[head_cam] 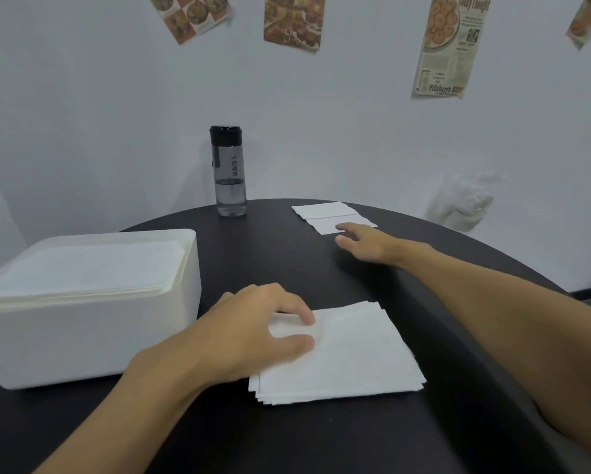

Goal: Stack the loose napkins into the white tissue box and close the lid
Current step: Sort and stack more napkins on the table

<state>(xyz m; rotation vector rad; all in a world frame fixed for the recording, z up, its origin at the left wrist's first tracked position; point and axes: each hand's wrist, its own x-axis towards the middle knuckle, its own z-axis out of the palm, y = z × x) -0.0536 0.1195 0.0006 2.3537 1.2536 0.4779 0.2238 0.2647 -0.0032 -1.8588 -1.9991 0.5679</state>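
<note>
head view: spread left grip presses square white napkin stack; right grip spread.

A round, matt black table carries everything. On its left side stands a white rectangular plastic tissue box, its top open. Just right of the box, near the front edge, lies a squared stack of white paper napkins, flat and slightly fanned at the lower corner. At the far rim stands an upright smoky-grey transparent water bottle with a black cap. To its right, well apart from the stack, two loose white napkins lie flat and overlap.
</note>
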